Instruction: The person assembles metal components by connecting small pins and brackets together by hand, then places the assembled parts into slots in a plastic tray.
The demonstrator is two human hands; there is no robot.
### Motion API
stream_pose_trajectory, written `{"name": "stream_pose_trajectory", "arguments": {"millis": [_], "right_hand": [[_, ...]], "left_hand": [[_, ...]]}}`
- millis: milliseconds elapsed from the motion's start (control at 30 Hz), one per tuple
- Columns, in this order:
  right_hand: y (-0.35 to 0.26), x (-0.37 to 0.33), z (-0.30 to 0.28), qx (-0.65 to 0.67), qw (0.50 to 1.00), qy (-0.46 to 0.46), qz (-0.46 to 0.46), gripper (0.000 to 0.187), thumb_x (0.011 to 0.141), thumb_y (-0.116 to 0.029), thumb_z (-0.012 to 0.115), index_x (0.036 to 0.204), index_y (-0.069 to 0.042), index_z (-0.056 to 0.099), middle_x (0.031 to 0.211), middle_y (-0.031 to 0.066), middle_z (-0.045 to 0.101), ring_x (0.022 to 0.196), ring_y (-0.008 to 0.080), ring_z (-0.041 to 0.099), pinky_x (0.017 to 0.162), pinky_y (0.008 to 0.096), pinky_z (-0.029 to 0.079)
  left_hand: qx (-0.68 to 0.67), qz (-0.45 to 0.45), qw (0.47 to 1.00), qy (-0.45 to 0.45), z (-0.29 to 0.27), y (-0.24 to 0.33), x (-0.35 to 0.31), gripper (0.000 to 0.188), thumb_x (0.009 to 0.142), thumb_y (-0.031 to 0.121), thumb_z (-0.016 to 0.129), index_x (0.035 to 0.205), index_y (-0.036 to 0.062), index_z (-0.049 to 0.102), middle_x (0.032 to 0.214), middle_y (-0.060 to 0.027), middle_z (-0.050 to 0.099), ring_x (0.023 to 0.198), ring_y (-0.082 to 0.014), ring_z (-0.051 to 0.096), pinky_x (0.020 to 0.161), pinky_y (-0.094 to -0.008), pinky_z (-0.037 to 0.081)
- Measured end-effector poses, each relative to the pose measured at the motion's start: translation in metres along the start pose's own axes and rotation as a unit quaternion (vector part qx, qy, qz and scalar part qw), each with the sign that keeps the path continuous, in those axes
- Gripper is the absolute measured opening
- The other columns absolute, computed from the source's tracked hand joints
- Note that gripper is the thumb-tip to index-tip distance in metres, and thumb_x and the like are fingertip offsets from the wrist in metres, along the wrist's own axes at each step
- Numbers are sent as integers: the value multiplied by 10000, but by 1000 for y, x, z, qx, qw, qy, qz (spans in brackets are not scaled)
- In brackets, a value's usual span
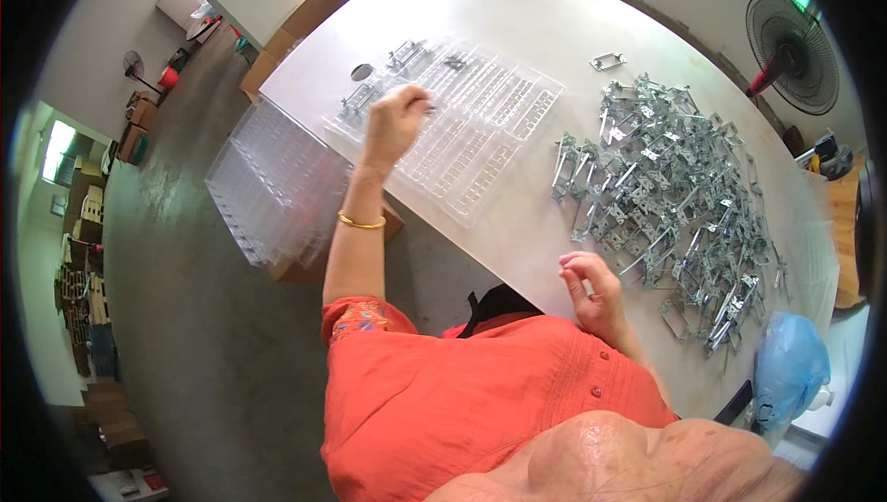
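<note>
My left hand (395,125) is raised over a clear plastic tray (462,193) with rows of narrow slots. Its fingers are pinched together, and what sits at their tips is too small to make out. At the tray's far left end lie a few silvery metal brackets (407,55), with a small metal piece (455,62) beside them. My right hand (598,297) rests near the table's front edge, fingers loosely curled with a gap to the thumb, and nothing shows in it. Just beyond it spreads a big heap of metal brackets (670,188).
More clear trays (277,179) are stacked by the table's left edge above a cardboard box (309,269). One loose bracket (607,61) lies beyond the heap. A blue plastic bag (791,363) sits at right, and a black fan (793,51) stands at the far right.
</note>
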State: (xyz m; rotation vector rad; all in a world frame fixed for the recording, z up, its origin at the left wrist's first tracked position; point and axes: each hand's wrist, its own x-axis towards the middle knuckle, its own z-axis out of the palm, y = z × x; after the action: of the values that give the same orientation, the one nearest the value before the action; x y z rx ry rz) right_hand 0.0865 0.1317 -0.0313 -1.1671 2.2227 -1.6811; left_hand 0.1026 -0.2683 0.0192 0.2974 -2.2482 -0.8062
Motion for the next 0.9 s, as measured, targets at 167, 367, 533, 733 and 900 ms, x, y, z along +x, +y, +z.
{"name": "stream_pose_trajectory", "arguments": {"millis": [167,367,533,733,900], "right_hand": [[11,-3,9,-1,996,-82,-36,102,883,39,674,966,15,619,989,153,687,895,295,681,779,338,546],[9,-2,9,23,997,-77,20,90,893,32,665,970,18,621,985,149,684,895,280,672,774,332,537],[10,-1,9,26,996,-75,29,90,894,30,666,971,19,620,979,147,681,881,276,668,759,329,532],[11,0,9,21,997,-74,31,83,896,26,666,965,19,620,973,148,680,870,274,668,753,332,531],[12,1,9,20,997,-72,26,79,895,15,669,959,13,623,966,145,680,864,283,669,753,340,533]], "left_hand": [[147,-23,988,-29,-51,-71,2,95,890,67,670,946,4,713,821,-142,715,733,-200,681,701,-326,527],[173,-72,979,-78,-59,-102,5,127,885,92,648,957,9,713,836,-154,722,762,-252,700,723,-355,536],[190,-131,966,-117,-56,-110,8,130,864,86,630,941,23,714,873,-182,724,836,-317,711,782,-392,545],[188,-154,960,-141,-53,-120,8,144,870,98,637,968,31,719,897,-185,730,869,-320,714,804,-397,545],[201,-137,956,-161,-50,-123,11,158,857,103,667,972,10,722,887,-166,740,835,-259,716,785,-359,544]]}}
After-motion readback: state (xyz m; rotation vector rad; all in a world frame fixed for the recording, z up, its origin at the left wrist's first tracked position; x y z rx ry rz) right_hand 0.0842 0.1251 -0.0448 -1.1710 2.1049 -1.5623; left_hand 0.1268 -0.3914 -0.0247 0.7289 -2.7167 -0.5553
